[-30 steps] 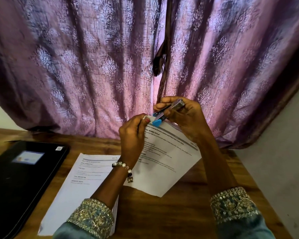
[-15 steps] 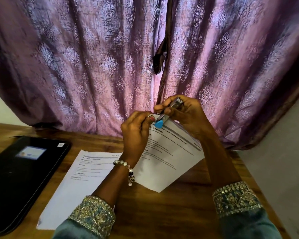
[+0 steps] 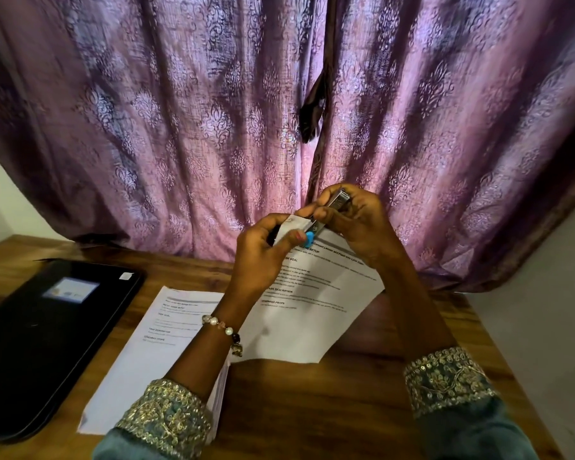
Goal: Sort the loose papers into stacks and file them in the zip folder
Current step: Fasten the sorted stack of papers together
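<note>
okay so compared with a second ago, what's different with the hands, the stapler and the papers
Little has moved. The left hand has folded the top corner of the held sheets back under its thumb, and the stapler in the right hand sits closer over that corner. Both hands keep their grips. The paper stack and the black zip folder lie as before on the table.

Home: curtain (image 3: 180, 127), wooden table (image 3: 312, 410).

The held paper (image 3: 316, 293) has bold words "TASK GOAL", "TASK DESCRIPTION" and "REQUIRED PROPS". The small print under them is too tiny to read. The print on the flat paper (image 3: 153, 353) to the left and the label (image 3: 71, 290) on the black folder (image 3: 37, 343) are too blurry to read.
</note>
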